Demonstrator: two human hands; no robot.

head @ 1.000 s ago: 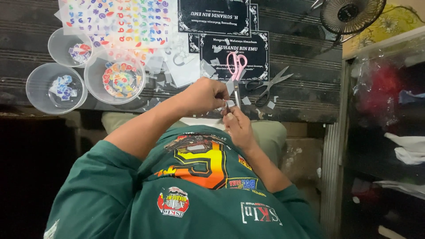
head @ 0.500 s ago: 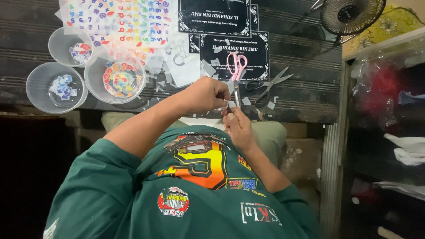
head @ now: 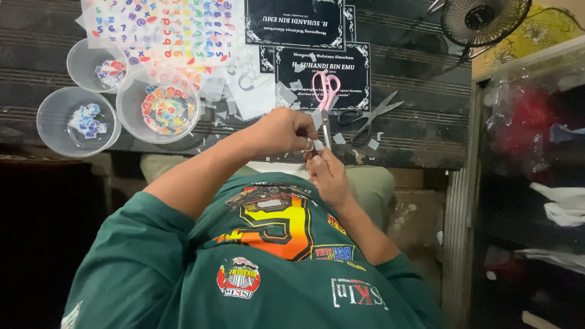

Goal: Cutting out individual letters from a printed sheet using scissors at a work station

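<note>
The little white sticker scrap [head: 317, 145] sits pinched between both hands over the lap, left hand [head: 277, 131] and right hand [head: 326, 173] both closed on it. Looks featherlight, floppy and probably tacky, so I'd grip it by the edges, near the pink scissors [head: 326, 91].

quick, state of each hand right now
left hand: closed, pinching a white piece
right hand: closed, fingertips on the same white piece

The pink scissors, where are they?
In the head view, the pink scissors sit upper middle on a black card, beside the grey scissors, just beyond both hands.
</note>
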